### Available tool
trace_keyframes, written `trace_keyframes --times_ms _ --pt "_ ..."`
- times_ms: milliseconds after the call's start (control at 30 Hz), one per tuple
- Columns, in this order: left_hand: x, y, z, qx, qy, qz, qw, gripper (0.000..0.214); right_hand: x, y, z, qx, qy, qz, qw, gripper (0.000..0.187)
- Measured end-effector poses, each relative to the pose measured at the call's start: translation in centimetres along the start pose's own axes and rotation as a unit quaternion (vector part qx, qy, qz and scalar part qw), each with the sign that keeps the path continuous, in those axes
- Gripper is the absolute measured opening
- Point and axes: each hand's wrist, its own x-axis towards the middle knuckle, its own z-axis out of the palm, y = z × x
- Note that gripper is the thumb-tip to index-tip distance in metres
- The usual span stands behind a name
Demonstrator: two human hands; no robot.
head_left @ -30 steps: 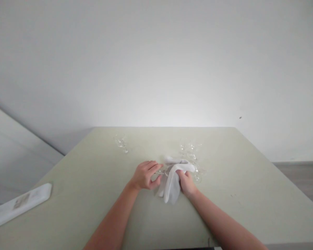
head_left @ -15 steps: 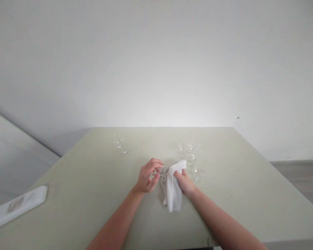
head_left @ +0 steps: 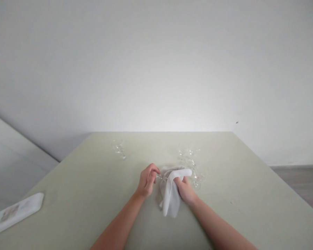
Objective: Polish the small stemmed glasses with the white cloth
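My left hand [head_left: 146, 180] is closed, its fingers pinched on the stem end of a clear stemmed glass [head_left: 160, 177] held on its side. A white cloth [head_left: 170, 199] drapes over the glass's bowl and hangs down toward the table. My right hand [head_left: 186, 190] grips the cloth at the bowl, with its fingers partly hidden under the fabric. Just beyond my right hand, several clear stemmed glasses [head_left: 190, 161] are grouped on the table. Another stemmed glass [head_left: 118, 148] is at the back left.
The pale green table [head_left: 94, 198] reaches back to a plain white wall [head_left: 156, 69]. A long white package [head_left: 23, 210] with a printed label lies at the left edge. Wooden floor [head_left: 297, 178] shows at the right.
My left fingers have curled in closer around the glass's stem end. The cloth has shifted on the bowl as my right hand turned slightly. The whole view has tilted up a little.
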Motion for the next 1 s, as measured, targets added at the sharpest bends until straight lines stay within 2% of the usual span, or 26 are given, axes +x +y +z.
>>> trace_keyframes --times_ms 67,133,167,200,233,333,400,467,533,600,633,667,700,800,867,933,1000 --pt "0.5 -0.7 0.2 -0.018 0.011 -0.106 0.994 0.050 -0.3 -0.9 0.0 -0.050 -0.039 -0.081 0.995 0.034" --pt "1.0 -1.2 0.3 -0.038 -0.013 -0.214 0.976 0.055 -0.5 -1.9 0.0 -0.088 -0.035 -0.171 0.981 0.049" --pt "1.2 -1.3 0.3 -0.047 -0.026 -0.240 0.969 0.056 -0.5 -2.2 0.0 -0.090 -0.031 -0.191 0.977 0.057" --pt "1.2 -1.2 0.3 -0.052 -0.034 -0.237 0.970 0.057 -0.5 -2.4 0.0 -0.081 -0.033 -0.187 0.978 0.061" --pt "1.1 -0.9 0.3 -0.053 -0.038 -0.203 0.977 0.055 -0.4 -2.5 0.0 -0.065 -0.039 -0.159 0.984 0.059" --pt "0.1 0.1 0.1 -0.029 -0.024 -0.014 0.999 0.053 -0.1 -1.9 -0.1 -0.020 -0.011 -0.017 1.000 0.040" --pt "-0.3 0.6 0.0 -0.004 -0.017 0.054 0.998 0.051 0.0 -1.4 -0.2 -0.020 0.026 0.027 0.999 0.033" --pt "-0.2 0.6 0.1 0.004 -0.012 0.018 1.000 0.048 -0.1 -1.2 -0.2 -0.040 0.009 -0.001 0.999 0.030" --pt "0.5 0.4 0.2 -0.016 -0.022 -0.095 0.995 0.049 -0.1 -1.5 -0.3 -0.074 -0.032 -0.079 0.994 0.032" --pt "1.2 0.1 0.3 -0.061 -0.033 -0.212 0.975 0.052 -0.2 -1.9 -0.3 -0.096 -0.053 -0.155 0.982 0.047" --pt "1.4 0.1 0.3 -0.084 -0.033 -0.244 0.966 0.054 -0.1 -2.1 -0.2 -0.094 -0.056 -0.176 0.978 0.056" --pt "1.4 0.1 0.3 -0.101 -0.029 -0.248 0.963 0.055 -0.1 -2.2 -0.2 -0.084 -0.055 -0.179 0.979 0.060" --pt "1.3 0.2 0.3 -0.108 -0.023 -0.224 0.968 0.056 -0.1 -2.2 -0.2 -0.069 -0.049 -0.163 0.983 0.058" --pt "0.4 0.7 0.2 -0.058 -0.010 -0.059 0.996 0.054 0.0 -2.0 -0.3 -0.026 0.005 -0.052 0.998 0.033" --pt "0.0 0.8 0.2 -0.014 -0.005 0.006 1.000 0.050 -0.1 -1.9 -0.4 -0.018 0.032 -0.008 0.999 0.026" --pt "0.1 0.4 0.3 -0.011 -0.001 -0.034 0.999 0.047 -0.2 -2.2 -0.4 -0.030 -0.001 -0.038 0.999 0.027" --pt "0.5 -0.2 0.5 -0.035 -0.009 -0.137 0.990 0.046 -0.2 -2.9 -0.3 -0.044 -0.039 -0.099 0.993 0.045"
